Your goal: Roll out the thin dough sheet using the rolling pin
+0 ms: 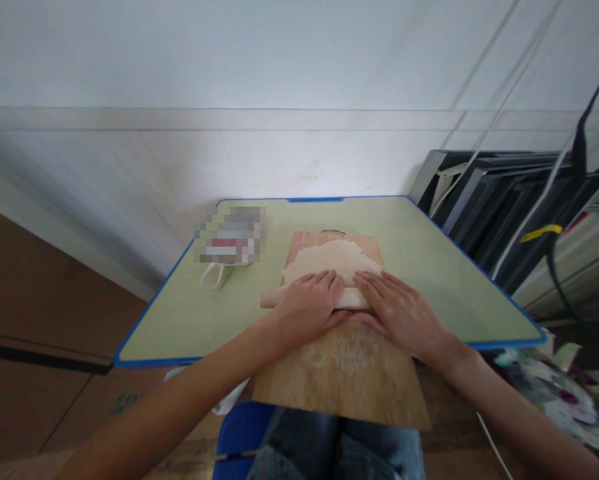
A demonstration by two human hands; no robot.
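A wooden rolling pin lies crosswise over a flattened sheet of dough. My left hand rests over the pin's left part, fingers on the far side and thumb on the near side. Its bare left end sticks out past that hand. On the right part, my right hand is laid over the pin the same way and hides that end. Under the dough is a wooden cutting board, dusted with flour on its near half. The dough has ragged edges and spreads beyond the pin towards the board's far end.
The board's near end overhangs the green table with blue edging, above my lap. A blurred-out package with a white strap stands at the table's left. Dark flat panels lean by the wall at right, with hanging cables.
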